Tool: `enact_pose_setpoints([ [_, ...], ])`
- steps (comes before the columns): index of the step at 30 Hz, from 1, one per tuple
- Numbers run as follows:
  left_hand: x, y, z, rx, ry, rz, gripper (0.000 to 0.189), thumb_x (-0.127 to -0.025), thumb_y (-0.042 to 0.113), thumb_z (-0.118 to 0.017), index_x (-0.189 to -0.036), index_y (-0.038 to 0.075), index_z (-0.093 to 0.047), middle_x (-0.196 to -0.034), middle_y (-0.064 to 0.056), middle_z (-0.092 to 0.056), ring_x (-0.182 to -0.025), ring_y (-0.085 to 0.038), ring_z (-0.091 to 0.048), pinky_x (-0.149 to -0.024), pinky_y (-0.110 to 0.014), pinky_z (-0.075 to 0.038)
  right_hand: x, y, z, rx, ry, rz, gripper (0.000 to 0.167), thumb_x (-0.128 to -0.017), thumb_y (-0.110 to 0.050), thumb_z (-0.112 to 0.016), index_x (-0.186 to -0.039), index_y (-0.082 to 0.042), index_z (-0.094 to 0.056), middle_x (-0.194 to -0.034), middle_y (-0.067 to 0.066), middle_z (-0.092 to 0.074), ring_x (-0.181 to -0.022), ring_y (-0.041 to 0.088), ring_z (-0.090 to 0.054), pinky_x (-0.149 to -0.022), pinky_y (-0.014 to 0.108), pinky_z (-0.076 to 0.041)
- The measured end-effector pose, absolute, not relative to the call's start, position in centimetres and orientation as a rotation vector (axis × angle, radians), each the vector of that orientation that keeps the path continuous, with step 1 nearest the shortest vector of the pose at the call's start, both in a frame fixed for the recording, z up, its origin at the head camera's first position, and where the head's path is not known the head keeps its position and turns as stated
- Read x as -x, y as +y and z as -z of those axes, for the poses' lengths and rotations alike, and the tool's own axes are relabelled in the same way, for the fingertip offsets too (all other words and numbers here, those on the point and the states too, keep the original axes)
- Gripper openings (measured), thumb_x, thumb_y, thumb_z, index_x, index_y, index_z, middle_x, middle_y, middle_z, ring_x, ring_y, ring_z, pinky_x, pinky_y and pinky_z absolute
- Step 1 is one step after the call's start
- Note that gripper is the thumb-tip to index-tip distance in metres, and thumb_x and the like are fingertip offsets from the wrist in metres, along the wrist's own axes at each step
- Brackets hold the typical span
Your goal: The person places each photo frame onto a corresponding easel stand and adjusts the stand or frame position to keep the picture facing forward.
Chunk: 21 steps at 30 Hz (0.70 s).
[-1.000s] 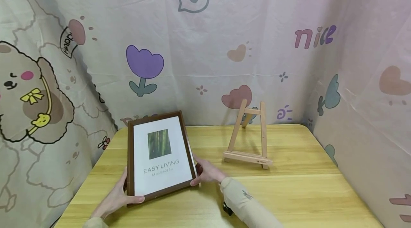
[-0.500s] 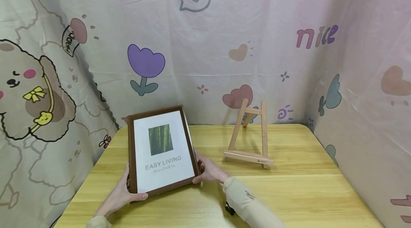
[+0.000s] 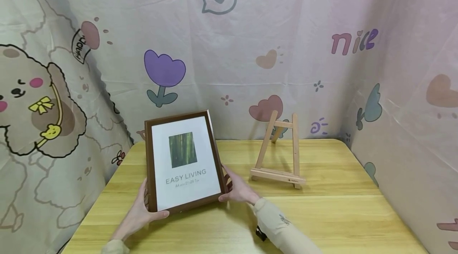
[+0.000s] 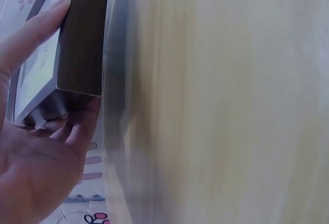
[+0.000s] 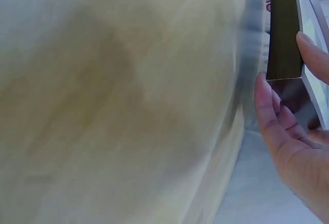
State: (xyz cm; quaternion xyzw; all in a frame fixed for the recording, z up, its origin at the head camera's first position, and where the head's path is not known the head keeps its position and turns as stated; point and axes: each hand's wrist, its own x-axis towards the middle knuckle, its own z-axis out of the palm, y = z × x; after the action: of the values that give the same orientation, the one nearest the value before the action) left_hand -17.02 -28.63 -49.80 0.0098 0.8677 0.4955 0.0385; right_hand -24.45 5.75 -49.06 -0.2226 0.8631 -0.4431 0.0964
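Note:
A brown picture frame (image 3: 183, 162) with a white "EASY LIVING" insert and a small green bamboo picture is held tilted up at the left of the table. My left hand (image 3: 137, 214) grips its lower left corner, thumb over the front edge. At the lower right corner my right hand (image 3: 237, 188) holds the other side, thumb on the front. The left wrist view shows the frame's corner (image 4: 79, 54) between thumb and fingers; the right wrist view shows the opposite corner (image 5: 285, 39) gripped likewise. Right of the frame stands a small wooden easel (image 3: 277, 174).
The light wooden table (image 3: 329, 214) reaches back to a patterned cloth backdrop (image 3: 229, 47). Cloth also hangs along its left and right sides. A small black item (image 3: 261, 233) shows beneath the right forearm.
Both hands have raised the picture frame and tipped it more upright, moving it slightly right. The easel stays where it stood on the table.

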Motion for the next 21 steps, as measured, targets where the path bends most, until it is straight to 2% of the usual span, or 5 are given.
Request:
enact_pose_setpoints([
  [7,17.2,-27.7,49.7,-0.088,2.689,-1.615,0.143,-0.073,0.016,-0.090,-0.159,0.013,0.024,-0.166,-0.033,0.002,-0.148,-0.059,-0.011,-0.116,-0.073,-0.020,24.6,6.5,48.9,0.722,2.563,1.372,0.113,-0.074,-0.007,-0.088,-0.163,-0.014,-0.017,-0.117,0.012,-0.058,-0.088,0.016,-0.062,-0.072,0.023,-0.056],
  [14,17.5,-26.8,49.3,-0.129,2.688,-1.709,0.140,-0.074,0.014,-0.089,-0.160,0.023,0.021,-0.169,-0.024,0.003,-0.150,-0.054,-0.014,-0.119,-0.064,-0.020,24.6,7.3,48.5,0.798,2.567,1.434,0.109,-0.075,-0.007,-0.087,-0.161,-0.006,-0.019,-0.114,0.013,-0.057,-0.084,0.018,-0.062,-0.071,0.019,-0.057],
  [16,17.5,-26.6,49.2,-0.151,2.691,-1.741,0.138,-0.074,0.012,-0.089,-0.161,0.026,0.018,-0.169,-0.025,-0.001,-0.149,-0.053,-0.019,-0.121,-0.046,-0.033,24.6,7.6,48.4,0.804,2.557,1.460,0.109,-0.075,-0.006,-0.087,-0.161,-0.006,-0.019,-0.113,0.014,-0.057,-0.084,0.019,-0.062,-0.074,0.021,-0.059],
  [18,17.7,-26.3,49.1,-0.173,2.691,-1.776,0.136,-0.075,0.011,-0.089,-0.161,0.028,0.015,-0.168,-0.025,-0.006,-0.148,-0.052,-0.024,-0.114,-0.024,-0.040,24.6,7.9,48.3,0.795,2.556,1.479,0.109,-0.075,-0.007,-0.087,-0.161,-0.007,-0.020,-0.113,0.014,-0.057,-0.084,0.018,-0.061,-0.076,0.023,-0.060],
  [21,17.8,-26.0,49.0,-0.200,2.688,-1.814,0.134,-0.075,0.011,-0.089,-0.162,0.031,0.012,-0.167,-0.025,-0.012,-0.146,-0.051,-0.029,-0.099,0.000,-0.033,24.5,8.4,48.3,0.785,2.553,1.517,0.109,-0.074,-0.007,-0.088,-0.161,-0.007,-0.021,-0.113,0.015,-0.057,-0.084,0.018,-0.061,-0.077,0.025,-0.061],
])
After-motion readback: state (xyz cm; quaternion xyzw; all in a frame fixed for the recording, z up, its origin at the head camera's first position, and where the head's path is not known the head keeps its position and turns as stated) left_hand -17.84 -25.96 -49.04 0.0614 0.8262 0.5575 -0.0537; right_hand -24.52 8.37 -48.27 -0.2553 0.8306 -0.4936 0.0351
